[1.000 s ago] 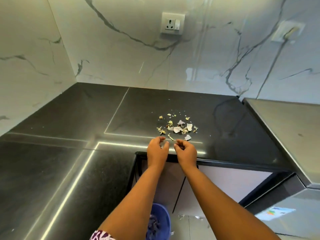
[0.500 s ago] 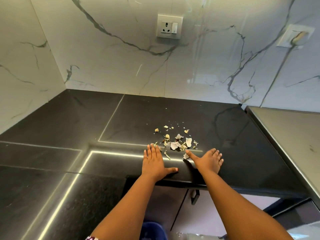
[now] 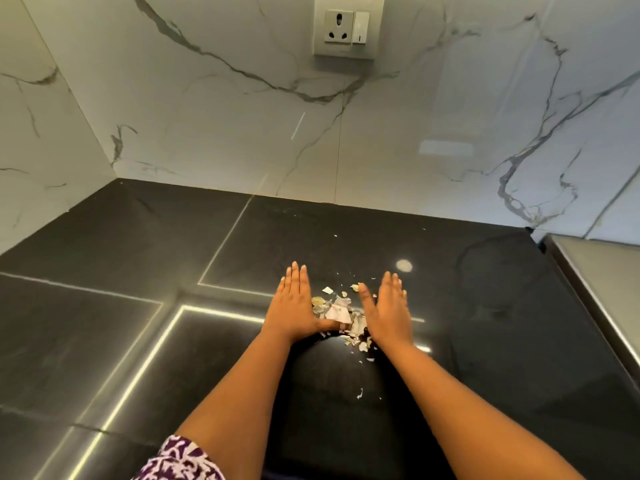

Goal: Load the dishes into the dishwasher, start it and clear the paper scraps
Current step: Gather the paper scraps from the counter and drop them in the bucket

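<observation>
Paper scraps (image 3: 341,311) lay in a small heap on the black countertop (image 3: 138,271), between my two hands and close to the front part of the surface. My left hand (image 3: 294,306) rested flat on the stone, fingers straight and pressed together, pointing toward the back wall, with its thumb stretched sideways under the near edge of the heap and touching the pale pieces there. My right hand (image 3: 388,310) stood on its outer edge just beside the heap on the other side, palm turned inward toward the scraps, fingers extended and held together. Neither hand was closed around anything; both were spread wide, walling the heap in from either side. The scraps were mostly white and yellowish, with the largest pale piece near the middle. A few crumbs lay beyond my fingertips toward the wall, and a few more trailed back toward me between my forearms. The marble wall (image 3: 207,116) rose behind the counter, grey veins running across it, and a wall socket with a switch (image 3: 348,27) was set into it high up. A steel surface (image 3: 602,271) adjoined the counter at the far right. A purple and white patterned sleeve (image 3: 180,459) showed at the bottom, by my left arm.
</observation>
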